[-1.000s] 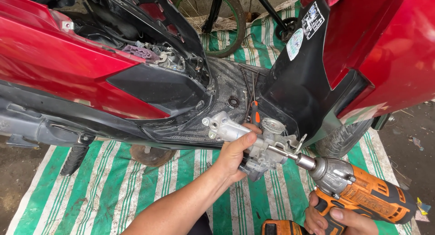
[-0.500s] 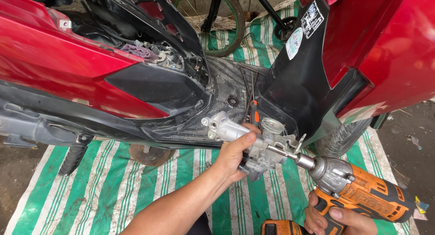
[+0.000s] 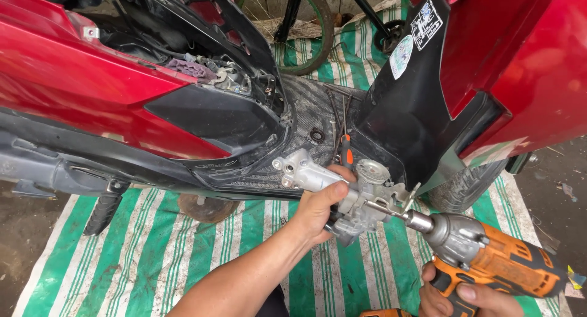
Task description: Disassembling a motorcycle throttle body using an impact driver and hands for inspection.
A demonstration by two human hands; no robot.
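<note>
Carburettor (image 3: 358, 198), grey cast metal, held mid-air at frame centre, in front of red scooter (image 3: 122, 91); left hand (image 3: 321, 210) fingers wrapped tight round its body; orange power driver (image 3: 489, 262) at 4 o'clock from it, bit touching its right side; right hand (image 3: 465, 295) fingers closed round driver grip; green striped tarp (image 3: 153, 256) on ground beneath.

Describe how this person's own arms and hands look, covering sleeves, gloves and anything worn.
Both hands are bare, with no gloves. The left hand continues into a forearm that is uncovered to the frame's edge: no sleeve, watch or band shows. Of the right hand only the fingers show, without rings; its arm is out of view.
</note>
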